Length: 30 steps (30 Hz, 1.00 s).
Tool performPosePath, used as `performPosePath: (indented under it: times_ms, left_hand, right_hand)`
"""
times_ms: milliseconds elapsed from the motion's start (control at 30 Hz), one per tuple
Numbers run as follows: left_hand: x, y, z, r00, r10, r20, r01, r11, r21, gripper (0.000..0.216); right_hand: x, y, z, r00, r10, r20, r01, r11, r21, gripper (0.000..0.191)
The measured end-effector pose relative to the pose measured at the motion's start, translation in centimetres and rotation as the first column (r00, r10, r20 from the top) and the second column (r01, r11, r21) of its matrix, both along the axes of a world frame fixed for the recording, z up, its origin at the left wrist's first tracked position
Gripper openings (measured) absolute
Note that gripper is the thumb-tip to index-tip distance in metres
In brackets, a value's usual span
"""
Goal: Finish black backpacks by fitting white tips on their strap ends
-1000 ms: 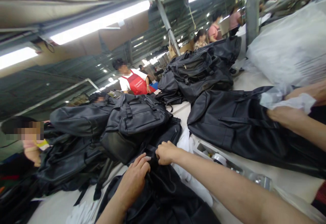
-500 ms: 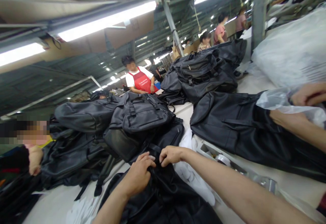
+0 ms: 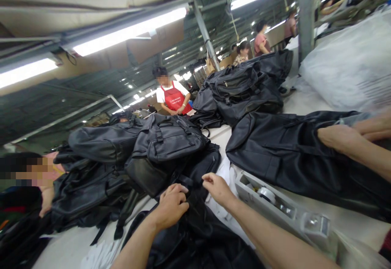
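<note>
Bare patch of surface (image 3: 62,246) near the left edge, a hand fits; white strips (image 3: 102,252) lie beside it. Dead ahead of the left hand (image 3: 172,206): stacked backpacks (image 3: 172,136). Narrow lane mid-surface, between that stack and the right-side bag (image 3: 271,146); white cloth (image 3: 224,166) in its near end. Right of the right hand (image 3: 217,189): grey housing (image 3: 314,225). Co-worker's arms (image 3: 345,138) obstruct the right edge.
</note>
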<state>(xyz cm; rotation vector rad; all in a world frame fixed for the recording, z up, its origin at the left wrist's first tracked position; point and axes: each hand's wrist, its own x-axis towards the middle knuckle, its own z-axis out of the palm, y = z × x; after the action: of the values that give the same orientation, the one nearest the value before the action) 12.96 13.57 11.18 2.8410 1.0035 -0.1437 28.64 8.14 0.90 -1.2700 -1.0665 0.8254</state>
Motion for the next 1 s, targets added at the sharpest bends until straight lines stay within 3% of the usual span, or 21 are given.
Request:
performPosePath:
  times_ms: [67,167,267,367,500,567,700,800,867,1000]
  left_hand:
    - [-0.4,0.2,-0.1,0.988,0.054,0.145,-0.037,0.992,-0.117,0.018]
    - [-0.7,0.1,-0.4,0.893,0.247,0.377,-0.101,0.925,-0.366,0.017]
    - [-0.6,-0.2,-1.3,0.828,0.349,0.438,-0.122,0.876,-0.467,0.017]
    - [0.0,-0.2,-3.1,0.825,0.373,0.425,-0.184,0.887,-0.423,0.016]
    - [1.4,0.3,-5.4,0.835,0.374,0.404,-0.265,0.916,-0.301,0.014]
    - [1.9,0.7,-5.8,0.838,0.355,0.415,-0.261,0.928,-0.267,0.016]
    - [1.4,1.1,-4.9,0.808,0.333,0.486,-0.257,0.942,-0.217,0.018]
    - [-1.2,1.3,-3.9,0.708,0.397,0.584,-0.363,0.914,-0.180,0.035]
    - [-4.3,1.2,-3.7,0.626,0.484,0.612,-0.471,0.859,-0.198,0.038]
    - [-12.5,0.3,-5.2,0.503,0.671,0.545,-0.684,0.694,-0.224,0.040]
  right_hand:
    - [-0.5,-1.1,0.2,1.000,-0.021,-0.016,0.021,0.999,-0.035,0.033]
    - [-1.9,-2.6,0.7,0.987,0.119,0.104,-0.121,0.993,0.007,0.022]
    - [-3.4,-3.3,1.0,0.960,0.209,0.184,-0.201,0.978,-0.061,0.021]
    - [-4.5,-3.5,0.3,0.961,0.228,0.155,-0.198,0.962,-0.186,0.031]
    - [-5.7,-3.5,-1.2,0.981,0.097,0.166,-0.050,0.962,-0.267,0.055]
    - [-5.9,-3.4,-2.0,0.991,0.060,0.122,-0.023,0.960,-0.280,0.053]
    - [-5.4,-3.1,-3.4,0.983,0.182,-0.036,-0.185,0.969,-0.162,0.042]
    - [-4.6,-3.2,-4.0,0.938,0.284,-0.200,-0.309,0.945,-0.108,0.051]
    - [-4.2,-3.4,-4.1,0.925,0.311,-0.221,-0.341,0.933,-0.113,0.049]
    - [-3.7,-3.1,-4.4,0.971,0.209,-0.114,-0.230,0.946,-0.227,0.039]
